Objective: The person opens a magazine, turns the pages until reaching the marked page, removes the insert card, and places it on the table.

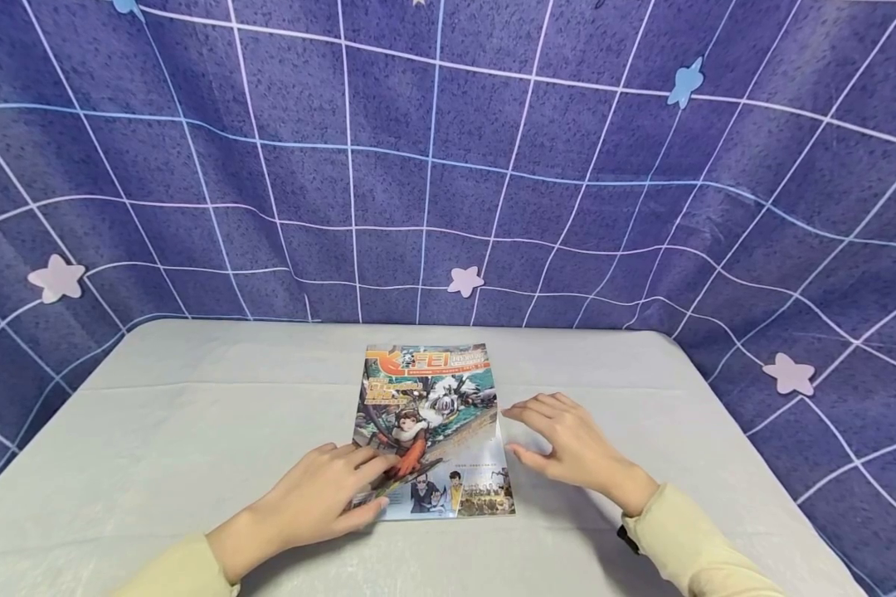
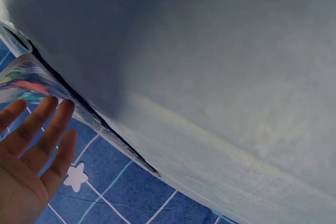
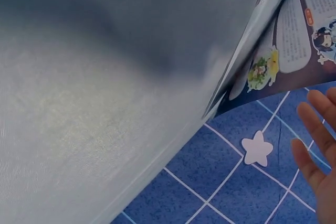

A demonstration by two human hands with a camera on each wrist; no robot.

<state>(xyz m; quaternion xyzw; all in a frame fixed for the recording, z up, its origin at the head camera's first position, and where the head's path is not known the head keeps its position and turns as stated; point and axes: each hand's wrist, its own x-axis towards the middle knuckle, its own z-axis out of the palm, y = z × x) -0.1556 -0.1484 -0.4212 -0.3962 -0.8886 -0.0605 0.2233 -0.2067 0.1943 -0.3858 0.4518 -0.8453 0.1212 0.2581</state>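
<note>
A magazine [image 1: 448, 419] with a colourful cartoon cover and orange title lettering lies face up on the white-covered table. My left hand [image 1: 324, 493] rests on its lower left part, fingers extended over the cover and thumb near the bottom corner. Just off the right edge, my right hand [image 1: 567, 439] is held with fingers loosely extended and nothing in them. The left wrist view shows the left hand [image 2: 34, 163] with spread fingers beside the magazine. In the right wrist view a printed inner page [image 3: 294, 40] shows under a raised edge, near the right hand [image 3: 320, 145].
The white table cover [image 1: 194, 414] extends around the magazine on all sides. Behind the table hangs a blue curtain [image 1: 388, 191] with a grid of lines and pale stars. A small black object [image 1: 628, 540] is at the right sleeve's cuff.
</note>
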